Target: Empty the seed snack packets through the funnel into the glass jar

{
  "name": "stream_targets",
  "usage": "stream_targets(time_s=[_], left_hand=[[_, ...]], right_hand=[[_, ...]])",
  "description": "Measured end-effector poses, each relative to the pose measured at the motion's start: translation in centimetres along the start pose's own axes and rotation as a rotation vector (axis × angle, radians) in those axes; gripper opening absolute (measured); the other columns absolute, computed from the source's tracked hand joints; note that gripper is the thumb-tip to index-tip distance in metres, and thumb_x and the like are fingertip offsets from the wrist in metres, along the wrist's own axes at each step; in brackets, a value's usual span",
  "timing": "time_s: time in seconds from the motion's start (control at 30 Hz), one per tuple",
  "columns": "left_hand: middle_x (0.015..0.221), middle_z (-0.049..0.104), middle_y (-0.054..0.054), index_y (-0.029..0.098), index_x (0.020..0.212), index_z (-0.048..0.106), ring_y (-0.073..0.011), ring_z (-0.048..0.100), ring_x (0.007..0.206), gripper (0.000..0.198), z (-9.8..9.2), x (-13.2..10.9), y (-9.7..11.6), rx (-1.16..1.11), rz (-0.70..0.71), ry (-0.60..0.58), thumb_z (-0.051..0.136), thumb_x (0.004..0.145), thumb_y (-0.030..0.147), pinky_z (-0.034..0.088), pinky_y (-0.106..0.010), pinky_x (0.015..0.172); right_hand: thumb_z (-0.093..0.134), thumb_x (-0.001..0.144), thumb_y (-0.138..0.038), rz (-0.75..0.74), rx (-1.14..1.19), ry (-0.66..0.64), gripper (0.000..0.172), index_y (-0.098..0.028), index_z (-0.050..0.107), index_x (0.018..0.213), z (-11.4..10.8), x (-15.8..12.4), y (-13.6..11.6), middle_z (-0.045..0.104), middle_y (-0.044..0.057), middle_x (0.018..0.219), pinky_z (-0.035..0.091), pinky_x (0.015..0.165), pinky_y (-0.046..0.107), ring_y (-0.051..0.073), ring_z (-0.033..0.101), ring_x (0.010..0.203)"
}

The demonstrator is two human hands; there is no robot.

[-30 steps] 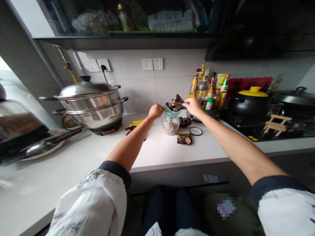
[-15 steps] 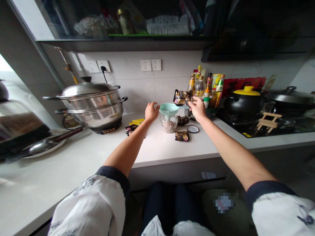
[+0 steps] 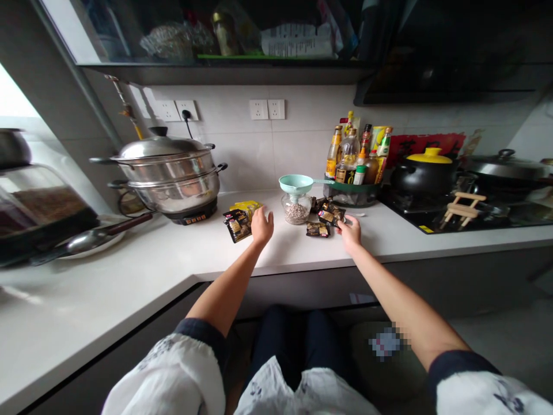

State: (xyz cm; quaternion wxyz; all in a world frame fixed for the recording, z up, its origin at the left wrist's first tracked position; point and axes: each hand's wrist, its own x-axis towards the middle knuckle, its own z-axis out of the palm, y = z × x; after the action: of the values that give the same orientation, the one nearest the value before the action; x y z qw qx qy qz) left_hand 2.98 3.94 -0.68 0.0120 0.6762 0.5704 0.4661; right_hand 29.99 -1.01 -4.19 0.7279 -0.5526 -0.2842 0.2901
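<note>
A glass jar [image 3: 296, 212] partly filled with small pale pieces stands on the counter, and a mint-green funnel [image 3: 296, 184] with a handle pointing right rests in its mouth. To the jar's left, my left hand [image 3: 262, 226] is beside the yellow packets [image 3: 247, 207] and black packets [image 3: 237, 223], its thumb apart from the fingers. My right hand [image 3: 350, 231] pinches the edge of a small black-and-gold packet [image 3: 331, 215] low over the counter. Another black-and-gold packet [image 3: 318, 229] lies in front of the jar.
A stainless steamer pot [image 3: 170, 173] stands on an electric base at left, near a large spoon [image 3: 88, 239] on a plate. Behind my right hand is a tray [image 3: 354, 196] of sauce bottles. A black pot [image 3: 425, 178] with a yellow lid sits on the stove.
My right hand has lowered the black-and-gold packet from beside the funnel toward the counter. My left hand has moved down and left from the funnel to the packets.
</note>
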Motion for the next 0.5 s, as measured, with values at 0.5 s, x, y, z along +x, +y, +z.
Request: stream_targets(time_s=[0.5], left_hand=[[0.111,0.064,-0.014,0.016,0.106,0.059,-0.0235,0.061,0.100,0.027,0.4,-3.2,-2.1,0.047,-0.023,-0.108,0.046,0.084,0.024,0.047,-0.038,0.091]], right_hand=[[0.045,0.078,-0.050,-0.199,-0.514,-0.114,0.038,-0.020,0.054,0.057,-0.1,-0.6,1.2,0.061,0.002,0.052,0.037,0.050,0.023,0.015,0.053,0.050]])
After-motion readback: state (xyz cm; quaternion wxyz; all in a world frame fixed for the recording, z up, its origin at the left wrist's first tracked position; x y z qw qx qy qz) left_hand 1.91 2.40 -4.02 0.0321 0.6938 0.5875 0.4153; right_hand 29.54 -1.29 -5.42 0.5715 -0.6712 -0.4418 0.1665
